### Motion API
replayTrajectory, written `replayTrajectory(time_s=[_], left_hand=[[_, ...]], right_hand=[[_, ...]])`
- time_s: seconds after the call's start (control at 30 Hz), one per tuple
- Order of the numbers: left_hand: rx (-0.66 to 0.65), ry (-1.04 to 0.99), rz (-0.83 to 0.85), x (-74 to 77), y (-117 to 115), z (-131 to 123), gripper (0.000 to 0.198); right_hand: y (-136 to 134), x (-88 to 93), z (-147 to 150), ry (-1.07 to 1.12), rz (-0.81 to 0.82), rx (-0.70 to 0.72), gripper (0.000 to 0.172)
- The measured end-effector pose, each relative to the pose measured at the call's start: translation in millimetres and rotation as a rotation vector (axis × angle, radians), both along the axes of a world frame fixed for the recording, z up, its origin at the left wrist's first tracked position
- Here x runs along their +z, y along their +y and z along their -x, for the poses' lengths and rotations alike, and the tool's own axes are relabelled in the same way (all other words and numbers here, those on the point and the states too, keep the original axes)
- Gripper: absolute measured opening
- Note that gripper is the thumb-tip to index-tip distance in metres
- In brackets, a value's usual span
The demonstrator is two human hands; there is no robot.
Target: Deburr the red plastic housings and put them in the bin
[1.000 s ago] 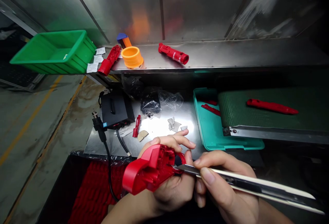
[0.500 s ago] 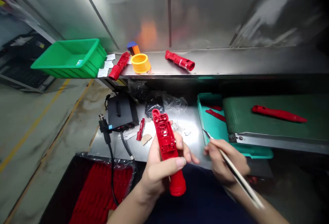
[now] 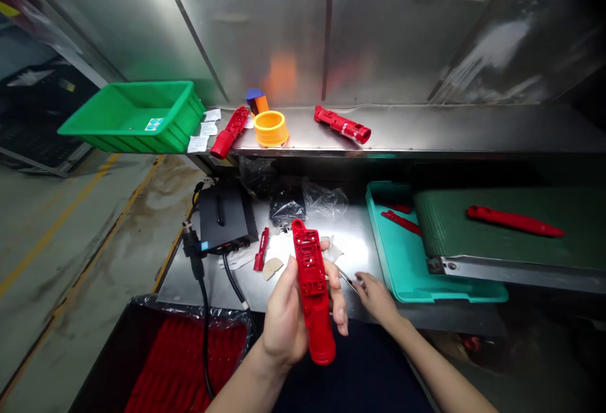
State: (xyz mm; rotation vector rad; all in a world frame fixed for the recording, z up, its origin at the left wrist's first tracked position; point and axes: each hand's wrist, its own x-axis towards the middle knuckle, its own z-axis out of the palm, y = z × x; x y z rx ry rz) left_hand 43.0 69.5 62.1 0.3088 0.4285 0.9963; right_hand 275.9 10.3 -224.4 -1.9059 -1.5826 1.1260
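My left hand (image 3: 286, 312) grips a long red moulded plastic housing (image 3: 312, 287) upright, its ribbed inner face up and its wide end down. To the right, my right hand (image 3: 376, 299) is shut on a slim craft knife (image 3: 347, 278), with only its metal blade tip showing and the handle foreshortened or hidden. The blade points left toward the housing, a little apart from it. Small white plastic scraps (image 3: 332, 249) lie on the steel bench (image 3: 350, 242) just beyond my left fingers. A beige chip (image 3: 273, 268) and a small red part (image 3: 261, 249) lie left of the housing.
A teal tray (image 3: 407, 268) and green mat (image 3: 492, 223) with red parts stand to the right. A black box (image 3: 225, 217) with a cord sits left, near plastic bags (image 3: 286, 204). Above, a steel shelf (image 3: 426, 129) holds red housings, an orange cup (image 3: 271, 129), and a green crate (image 3: 137, 116).
The housing has turned from sideways to upright in my left hand. My right hand has drawn the knife away to the right, and the view has shifted slightly.
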Motion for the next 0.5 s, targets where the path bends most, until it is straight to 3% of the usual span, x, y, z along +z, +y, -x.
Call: replayTrajectory(time_s=[0.13,0.2,0.3,0.4,0.5], left_hand=[[-0.031,0.055,-0.035,-14.7,9,7,0.039],[-0.059,0.095,-0.077,-20.4,13,8,0.036],[-0.113,0.199,-0.146,-23.4,11,1,0.041],[-0.129,0.366,-0.184,-22.3,-1,-18,0.047],[-0.132,0.527,-0.204,-24.1,-19,-48,0.045]], right_hand=[[-83,2.5,-2,0.106,0.143,-0.142,0.047],[-132,3.9,-9,0.094,0.240,-0.325,0.054],[-191,2.7,-31,0.068,0.344,-0.608,0.048],[-212,-7.6,-72,0.060,0.358,-0.866,0.031],[-195,-30.4,-129,0.062,0.293,-1.100,0.028]])
